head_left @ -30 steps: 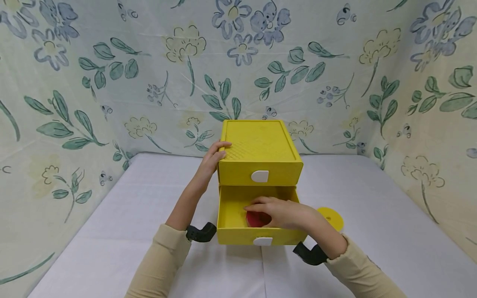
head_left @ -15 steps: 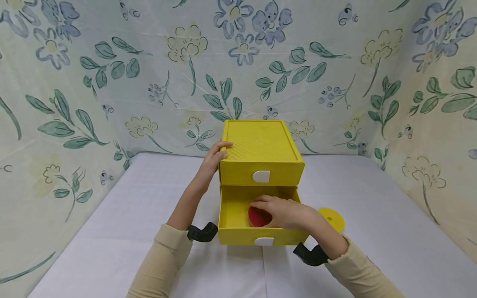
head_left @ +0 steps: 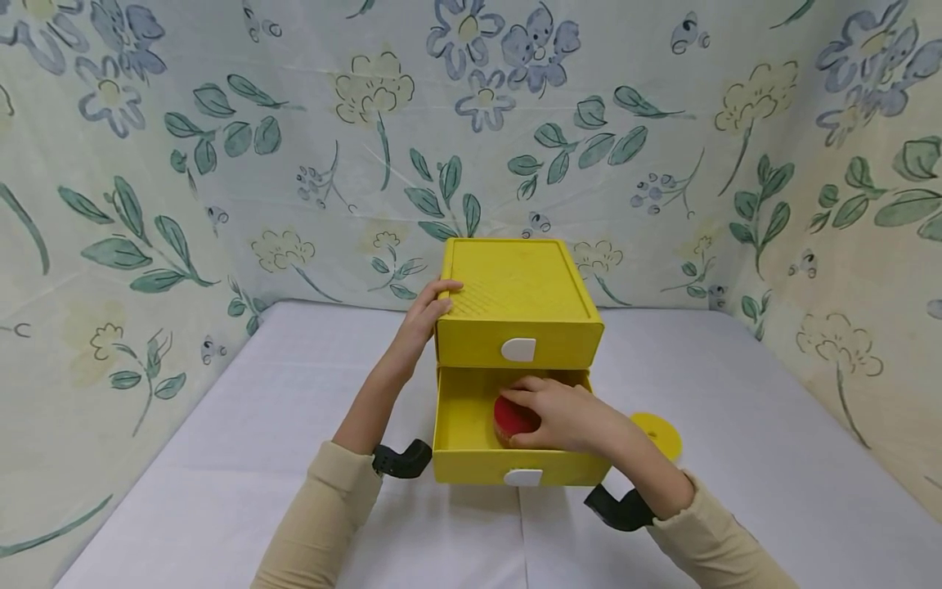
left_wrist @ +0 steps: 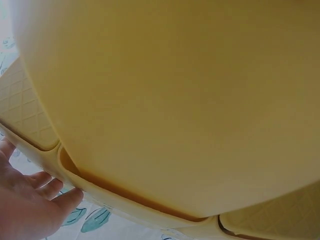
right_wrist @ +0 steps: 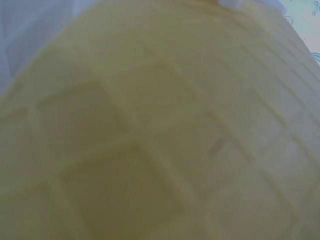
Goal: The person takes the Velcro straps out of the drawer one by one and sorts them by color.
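In the head view a yellow two-drawer box (head_left: 518,282) stands on the table, its upper drawer (head_left: 471,348) closed and its lower drawer (head_left: 459,421) pulled out. My left hand (head_left: 415,331) rests against the box's left side, fingertips lying over the top edge. The left wrist view has those bent fingers touching the yellow wall (left_wrist: 125,195). Reaching into the lower drawer, my right hand (head_left: 559,413) holds a round, flat-faced red object (head_left: 513,419) between thumb and fingers; its far side is hidden by the hand. Only a yellow patterned surface (right_wrist: 150,125) fills most of the right wrist view.
A yellow disc (head_left: 657,433) lies on the table right of the drawer, partly behind my right forearm. White cloth (head_left: 331,352) covers the table. Flowered fabric (head_left: 294,164) hangs behind and along both sides. White pulls (head_left: 523,477) sit on the drawer fronts.
The right hand has lifted and tilted the red object slightly, so more of its face shows. The left hand stays on the box, and the whole view has shifted a little.
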Available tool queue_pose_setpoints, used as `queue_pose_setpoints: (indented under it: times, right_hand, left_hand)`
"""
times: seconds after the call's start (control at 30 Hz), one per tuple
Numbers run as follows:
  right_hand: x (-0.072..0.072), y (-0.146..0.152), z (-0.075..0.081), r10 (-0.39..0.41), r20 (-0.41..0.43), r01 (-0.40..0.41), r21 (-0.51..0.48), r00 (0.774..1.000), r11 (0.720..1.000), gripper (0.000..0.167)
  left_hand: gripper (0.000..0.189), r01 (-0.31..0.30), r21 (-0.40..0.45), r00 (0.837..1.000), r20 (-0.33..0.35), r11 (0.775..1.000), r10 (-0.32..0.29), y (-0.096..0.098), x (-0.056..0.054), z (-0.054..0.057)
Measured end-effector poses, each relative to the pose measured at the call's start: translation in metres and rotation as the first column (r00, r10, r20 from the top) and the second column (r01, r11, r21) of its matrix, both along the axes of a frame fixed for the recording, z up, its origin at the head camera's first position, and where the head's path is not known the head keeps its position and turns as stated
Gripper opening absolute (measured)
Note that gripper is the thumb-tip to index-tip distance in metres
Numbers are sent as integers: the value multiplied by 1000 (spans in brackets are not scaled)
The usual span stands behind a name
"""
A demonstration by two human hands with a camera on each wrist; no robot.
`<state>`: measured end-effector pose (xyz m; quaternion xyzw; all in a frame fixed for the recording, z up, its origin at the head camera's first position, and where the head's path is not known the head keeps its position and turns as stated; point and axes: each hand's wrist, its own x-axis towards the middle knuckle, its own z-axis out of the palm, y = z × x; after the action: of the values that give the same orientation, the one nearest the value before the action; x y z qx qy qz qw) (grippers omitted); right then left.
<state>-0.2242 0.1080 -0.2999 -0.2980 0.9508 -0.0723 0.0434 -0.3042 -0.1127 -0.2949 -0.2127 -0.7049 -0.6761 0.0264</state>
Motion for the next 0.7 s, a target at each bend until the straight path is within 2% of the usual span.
queue_pose_setpoints:
  times: [0.13, 0.37, 0.7]
  right_hand:
    - [0, 1, 2, -14, -25, 14, -7, 1000, 1000, 57]
    - [3, 3, 9, -48, -19, 48, -17, 999, 999, 59]
    - [12, 5, 17, -53, -40, 52, -31, 998, 998, 58]
  left_hand:
    - [40, -3, 1, 1000, 7, 1000, 3, 0, 0, 0]
    - [39, 6, 10, 1000, -1, 1000, -6, -1, 1, 2]
    - [40, 1, 1, 1000, 6, 1000, -1, 0, 2, 2]
